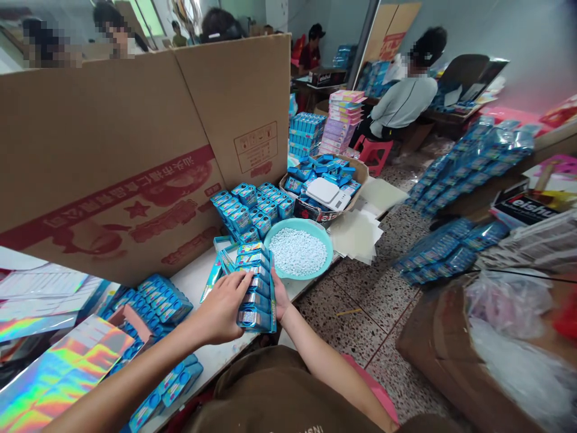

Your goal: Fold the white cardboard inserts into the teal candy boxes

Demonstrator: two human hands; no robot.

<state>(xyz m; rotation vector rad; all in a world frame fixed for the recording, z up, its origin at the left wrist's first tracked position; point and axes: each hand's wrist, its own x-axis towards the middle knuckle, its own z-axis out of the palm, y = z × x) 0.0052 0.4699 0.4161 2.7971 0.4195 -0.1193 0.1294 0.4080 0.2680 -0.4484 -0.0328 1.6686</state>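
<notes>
The left hand (220, 308) and right hand (280, 302) clamp a tall stack of small blue rectangular boxes (255, 288) from both sides, above the near end of a long white table (211, 355), just near a round teal tray (297, 251) of white tablets.

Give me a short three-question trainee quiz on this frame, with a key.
1. What do the left hand and right hand hold between them?
2. True or false: the teal bowl of small white pieces stands on the floor.
3. What rests on the blue boxes in the cardboard tray?
A. A pink stool
B. A white scale
C. A holographic sheet

Key:
1. A stack of blue boxes
2. False: it stands on the white table
3. B
</notes>
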